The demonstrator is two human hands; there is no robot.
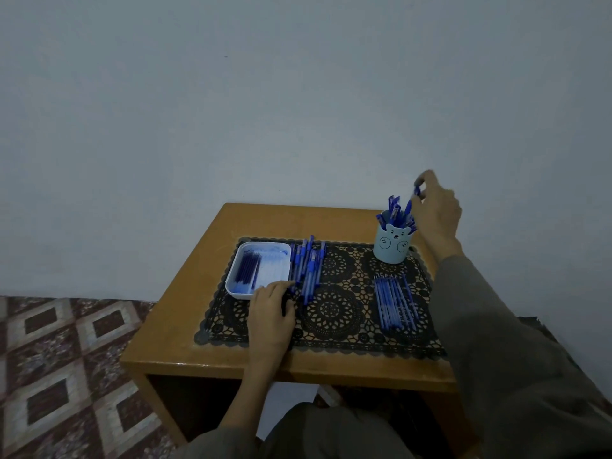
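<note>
1. Taking the mat as a clock face, a white rectangular plastic tray (236,293) sits at ten o'clock with dark blue refills lying in it. A loose heap of blue capped pens (308,270) touches its right wall at eleven. A row of pale blue pen tubes (395,301) lies at four.
2. My left hand (271,309) rests at eight o'clock, fingers curled against the heap's near ends. Whether it grips any, I cannot tell.
3. A pale blue round cup with a bear face (392,243) stands at two o'clock, crowded with blue pens.
4. My right hand (433,210), above the cup, pinches the top of a slim blue pen (416,191). The pen is tilted, its lower end in the cup.
5. The black lace mat (331,313) covers a brown wooden table (205,342). Behind is a plain pale wall (231,111), and at nine o'clock a patterned tile floor (66,359).
</note>
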